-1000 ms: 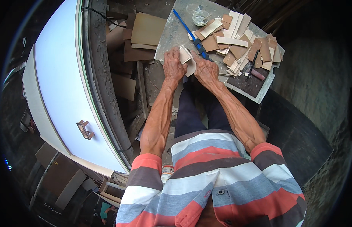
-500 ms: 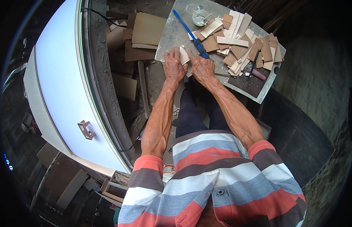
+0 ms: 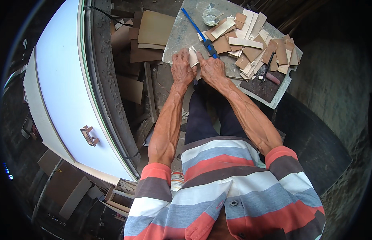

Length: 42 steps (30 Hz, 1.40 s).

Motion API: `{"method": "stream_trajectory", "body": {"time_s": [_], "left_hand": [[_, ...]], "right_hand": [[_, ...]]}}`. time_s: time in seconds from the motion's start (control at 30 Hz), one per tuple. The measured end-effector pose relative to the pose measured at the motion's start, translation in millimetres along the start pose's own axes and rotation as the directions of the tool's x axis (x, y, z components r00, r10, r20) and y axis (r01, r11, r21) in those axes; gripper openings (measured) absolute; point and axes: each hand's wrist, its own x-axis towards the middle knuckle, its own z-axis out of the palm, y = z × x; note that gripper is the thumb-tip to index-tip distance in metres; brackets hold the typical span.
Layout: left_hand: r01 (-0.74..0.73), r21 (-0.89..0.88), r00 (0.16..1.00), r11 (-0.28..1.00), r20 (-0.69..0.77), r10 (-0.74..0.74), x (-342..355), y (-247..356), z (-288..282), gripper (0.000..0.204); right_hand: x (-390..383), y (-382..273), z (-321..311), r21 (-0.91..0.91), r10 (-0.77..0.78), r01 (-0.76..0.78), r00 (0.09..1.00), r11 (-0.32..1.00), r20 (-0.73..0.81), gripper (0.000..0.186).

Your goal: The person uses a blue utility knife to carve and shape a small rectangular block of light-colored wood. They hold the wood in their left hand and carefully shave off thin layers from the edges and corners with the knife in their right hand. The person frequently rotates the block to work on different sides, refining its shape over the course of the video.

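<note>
Between my two hands, at the near edge of the worktable (image 3: pixel 179 38), is a small pale wooden piece (image 3: pixel 193 59). My left hand (image 3: pixel 182 69) is closed on its left side, fingertips along the edge. My right hand (image 3: pixel 212 69) grips it from the other side, with the index finger against it. The undersides of the fingers are hidden. Just beyond my right hand lies a long blue tool with a dark sliding block (image 3: pixel 210 48), caliper-like in shape.
Loose thin wood strips (image 3: pixel 250 43) pile up on the table's right, beside a dark pad (image 3: pixel 258 89) bearing a black slim tool (image 3: pixel 269 66). A clear cup (image 3: pixel 211 17) with a stick stands at the back. Left are a white panel (image 3: pixel 66 80), a small wooden frame (image 3: pixel 89 136) and boards (image 3: pixel 156 29).
Both hands keep their hold on the small wooden piece and have barely moved. The view has shifted slightly.
</note>
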Motion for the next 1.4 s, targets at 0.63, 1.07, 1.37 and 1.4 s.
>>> {"method": "stream_trajectory", "body": {"time_s": [0.63,1.07,1.37,1.4], "left_hand": [[0.049,-0.026,0.997,0.998,0.058,-0.047,5,7,-7,0.073],[0.193,-0.611,0.979,0.768,0.175,-0.107,-4,82,-89,0.072],[0.246,-0.967,0.853,0.068,0.182,-0.488,-3,143,-82,0.069],[0.277,-0.961,0.877,0.022,0.243,-0.414,-4,143,-84,0.07]], "right_hand": [[-22,7,-20,0.096,0.065,-0.052,0.987,0.994,-0.144,0.031],[-80,-13,-61,0.704,0.46,-0.127,0.834,0.699,-0.305,0.025],[-109,-37,-108,0.681,0.451,0.07,0.699,0.729,-0.554,0.019],[-116,-37,-113,0.661,0.423,0.078,0.712,0.746,-0.561,0.019]]}}
